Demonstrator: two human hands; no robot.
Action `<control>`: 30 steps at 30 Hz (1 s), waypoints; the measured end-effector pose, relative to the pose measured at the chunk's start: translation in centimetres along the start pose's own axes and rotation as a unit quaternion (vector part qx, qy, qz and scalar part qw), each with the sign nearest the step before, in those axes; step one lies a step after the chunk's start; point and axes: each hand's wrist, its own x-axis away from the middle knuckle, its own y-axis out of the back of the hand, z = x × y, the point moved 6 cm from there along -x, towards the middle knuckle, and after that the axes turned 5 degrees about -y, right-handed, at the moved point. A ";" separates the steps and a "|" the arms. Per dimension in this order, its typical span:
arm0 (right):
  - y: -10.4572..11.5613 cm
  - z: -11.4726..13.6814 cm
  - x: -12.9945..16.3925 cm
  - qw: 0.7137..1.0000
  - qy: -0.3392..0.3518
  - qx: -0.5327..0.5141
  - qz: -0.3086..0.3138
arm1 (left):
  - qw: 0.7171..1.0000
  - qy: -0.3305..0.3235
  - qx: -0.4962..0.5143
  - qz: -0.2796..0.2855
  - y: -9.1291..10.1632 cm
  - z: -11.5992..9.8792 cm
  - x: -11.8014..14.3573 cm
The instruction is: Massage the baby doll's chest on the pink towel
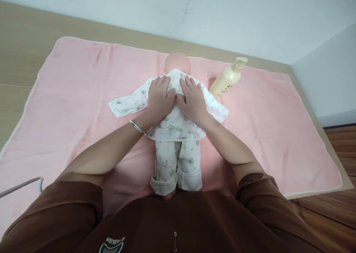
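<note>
Head view: both hands (176, 99) flat on doll (175, 134)

doll (176, 134) face – hidden, lies face down | feet – behind brown shirt (172, 223) | bottle (226, 80) label – unreadable

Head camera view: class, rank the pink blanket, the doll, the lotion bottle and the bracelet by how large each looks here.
Largest to smallest:
1. pink blanket, covering most of the table
2. doll, lying on the blanket
3. lotion bottle, though it lies farther from the camera, which shrinks it somewhat
4. bracelet on the left wrist
</note>
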 end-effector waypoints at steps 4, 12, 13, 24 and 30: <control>-0.2 0.1 0.2 1.000 0.001 -0.001 -0.003 | 1.000 0.005 -0.020 -0.001 0.2 -0.3 -0.1; 0.5 -2.5 -2.4 0.998 0.016 -0.044 0.036 | 0.998 -0.007 -0.049 0.045 0.2 -3.5 2.4; 0.6 -2.6 -2.5 0.999 0.016 -0.038 0.030 | 0.998 -0.009 -0.043 0.043 0.2 -3.5 2.6; 0.8 0.7 2.0 1.000 0.002 0.009 0.019 | 0.997 0.005 -0.049 0.062 0.5 -2.2 0.6; 0.7 -2.2 -1.9 1.000 -0.016 -0.018 0.002 | 0.998 -0.013 -0.035 0.051 0.2 -3.9 3.0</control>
